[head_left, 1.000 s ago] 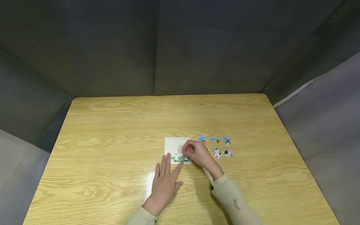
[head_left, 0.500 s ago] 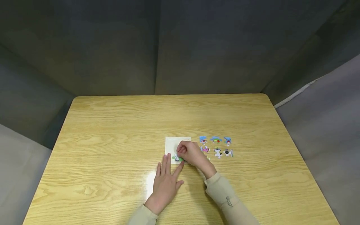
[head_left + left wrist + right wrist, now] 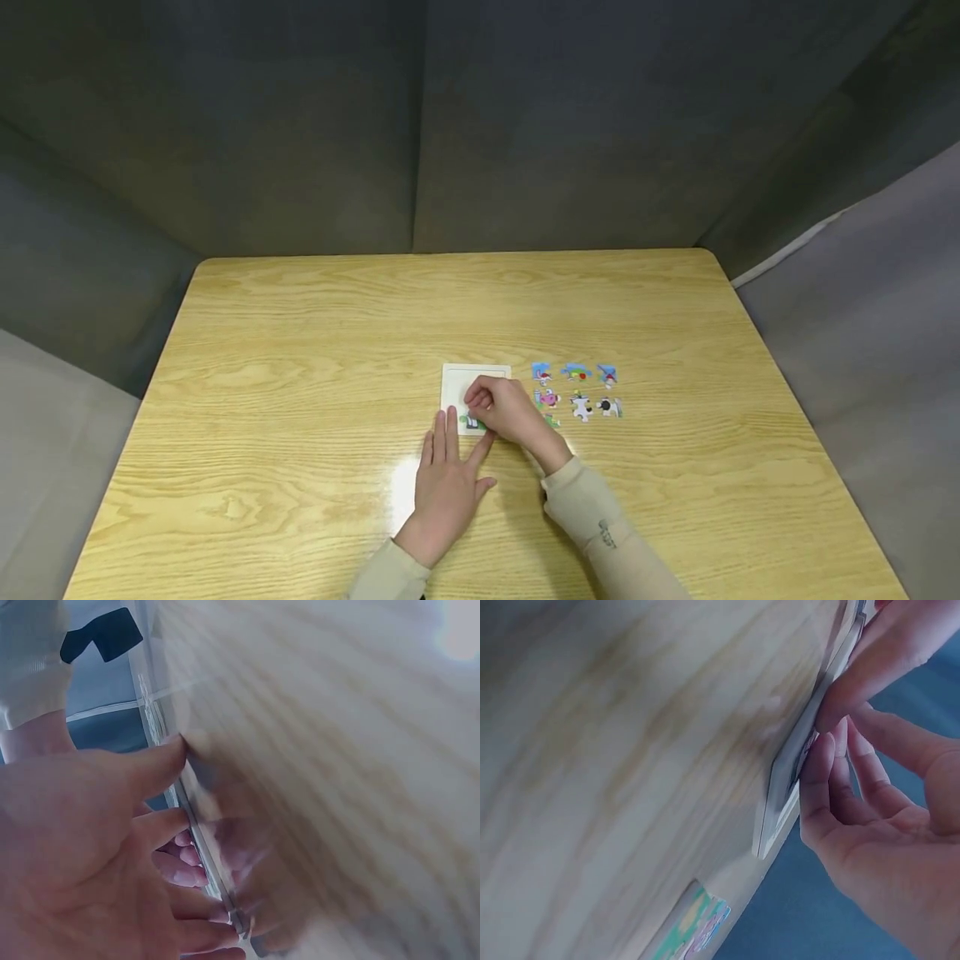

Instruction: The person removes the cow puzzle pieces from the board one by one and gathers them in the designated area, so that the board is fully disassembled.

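Note:
A small white puzzle board (image 3: 455, 379) lies near the middle of the table, with green and white puzzle pieces (image 3: 470, 422) along its near side. My left hand (image 3: 446, 492) lies with straight, spread fingers, its fingertips on the board's near edge. Above the board, my right hand (image 3: 510, 412) bends over the laid pieces, thumb and fingers curled together as if round a piece at the row's upper edge. In the right wrist view, those fingertips touch a piece (image 3: 804, 754) on the board. The fingers mostly hide it.
Right of the board lie several loose puzzle pieces, among them a blue one (image 3: 607, 375), a pink one (image 3: 547, 398) and a white one (image 3: 581, 407). The wooden table (image 3: 315, 350) is bounded by dark grey curtains (image 3: 300, 167) at the back and sides.
My right hand has moved slightly left, over the laid pieces, uncovering the pink loose piece behind it. My left hand stays on the board's edge, shifted very slightly right.

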`<state>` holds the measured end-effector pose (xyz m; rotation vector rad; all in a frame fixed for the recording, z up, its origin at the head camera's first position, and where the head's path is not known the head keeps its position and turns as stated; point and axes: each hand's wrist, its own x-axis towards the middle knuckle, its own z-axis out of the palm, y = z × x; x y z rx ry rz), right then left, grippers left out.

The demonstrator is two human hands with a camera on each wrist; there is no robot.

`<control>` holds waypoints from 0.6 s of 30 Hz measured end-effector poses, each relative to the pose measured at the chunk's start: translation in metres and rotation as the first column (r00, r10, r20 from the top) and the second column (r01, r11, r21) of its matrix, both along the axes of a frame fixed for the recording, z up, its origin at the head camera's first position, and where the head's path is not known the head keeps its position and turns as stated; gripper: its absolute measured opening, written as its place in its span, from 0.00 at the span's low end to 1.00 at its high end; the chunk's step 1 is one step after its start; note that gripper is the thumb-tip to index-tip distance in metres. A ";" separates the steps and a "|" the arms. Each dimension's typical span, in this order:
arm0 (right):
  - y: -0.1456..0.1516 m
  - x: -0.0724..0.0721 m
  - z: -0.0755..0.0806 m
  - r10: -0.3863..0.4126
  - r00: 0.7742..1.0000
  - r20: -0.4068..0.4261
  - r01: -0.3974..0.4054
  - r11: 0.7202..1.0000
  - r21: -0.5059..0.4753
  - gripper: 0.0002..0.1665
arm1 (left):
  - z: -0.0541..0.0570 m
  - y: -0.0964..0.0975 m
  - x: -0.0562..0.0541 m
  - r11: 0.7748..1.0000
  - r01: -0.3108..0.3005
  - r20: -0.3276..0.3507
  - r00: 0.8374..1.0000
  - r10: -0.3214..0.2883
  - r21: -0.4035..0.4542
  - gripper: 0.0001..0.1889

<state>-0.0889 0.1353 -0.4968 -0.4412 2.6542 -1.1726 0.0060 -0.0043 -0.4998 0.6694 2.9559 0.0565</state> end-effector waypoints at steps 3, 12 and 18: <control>0.000 0.000 0.003 0.006 1.000 0.023 -0.006 1.000 -0.027 0.07 | 0.000 0.000 0.000 1.000 -0.003 0.008 1.000 0.003 -0.003 0.31; 0.002 0.000 0.007 0.035 0.994 0.100 -0.024 0.994 -0.110 0.14 | -0.001 0.000 -0.001 1.000 -0.007 0.010 1.000 0.007 -0.011 0.31; 0.004 0.002 0.005 0.060 0.994 0.088 -0.053 0.995 -0.088 0.12 | 0.001 0.000 -0.001 1.000 0.002 0.003 1.000 -0.002 -0.006 0.31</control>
